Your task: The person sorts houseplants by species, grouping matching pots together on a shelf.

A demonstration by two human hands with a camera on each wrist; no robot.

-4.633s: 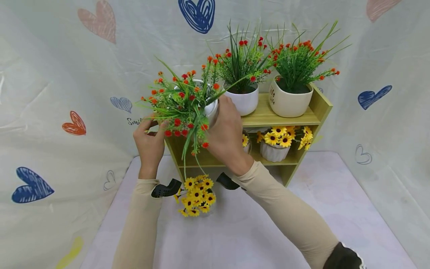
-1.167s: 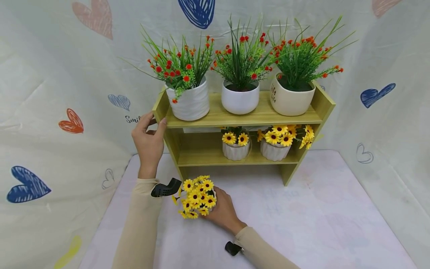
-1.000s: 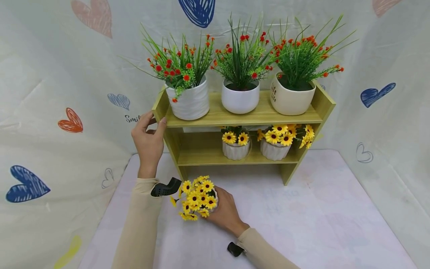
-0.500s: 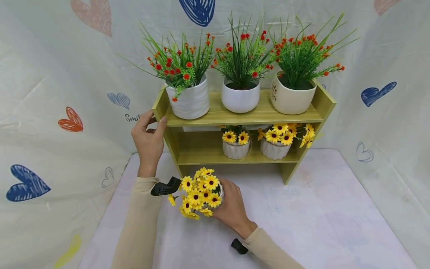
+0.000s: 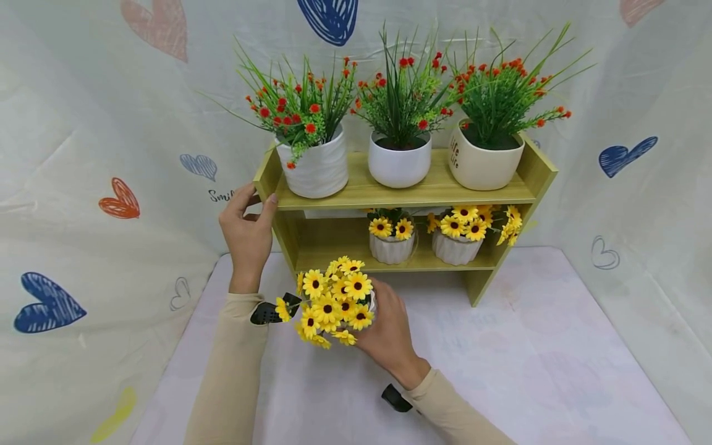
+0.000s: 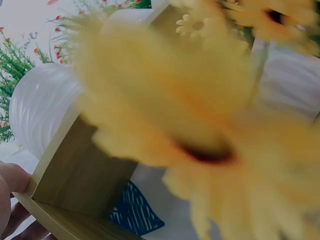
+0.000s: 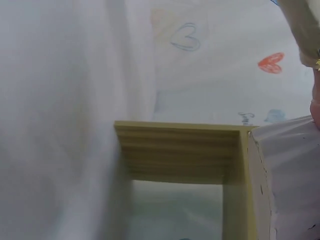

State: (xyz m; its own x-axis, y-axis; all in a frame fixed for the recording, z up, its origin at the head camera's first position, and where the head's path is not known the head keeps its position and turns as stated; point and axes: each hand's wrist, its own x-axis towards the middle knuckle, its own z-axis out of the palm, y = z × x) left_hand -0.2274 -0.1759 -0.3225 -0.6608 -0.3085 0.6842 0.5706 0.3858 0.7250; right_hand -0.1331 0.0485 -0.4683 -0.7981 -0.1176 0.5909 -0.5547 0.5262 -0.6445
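Observation:
My left hand (image 5: 247, 241) holds the left side panel of a two-tier wooden shelf (image 5: 356, 201), thumb at the front edge and fingers behind. In the left wrist view its fingers (image 6: 12, 177) pinch that panel's corner. My right hand (image 5: 389, 327) grips a small pale pot of yellow artificial sunflowers (image 5: 334, 303) in front of the shelf's lower left. The blooms hide most of this pot in the head view. Blurred sunflower petals (image 6: 200, 100) fill much of the left wrist view. The pot's pale side (image 7: 300, 175) stands close at the right wrist camera.
On the top tier are a textured white pot (image 5: 314, 170), a smooth white pot (image 5: 399, 165) and a cream pot (image 5: 484, 164), all with red-flowered grass. Two small sunflower pots, one central (image 5: 391, 247) and one right (image 5: 457, 248), stand on the lower tier. A pale table (image 5: 528, 358) lies below.
The textured white pot now stands on the top tier's left end. My right hand has taken hold of the front sunflower pot and moved it up toward the shelf. My left hand stays put.

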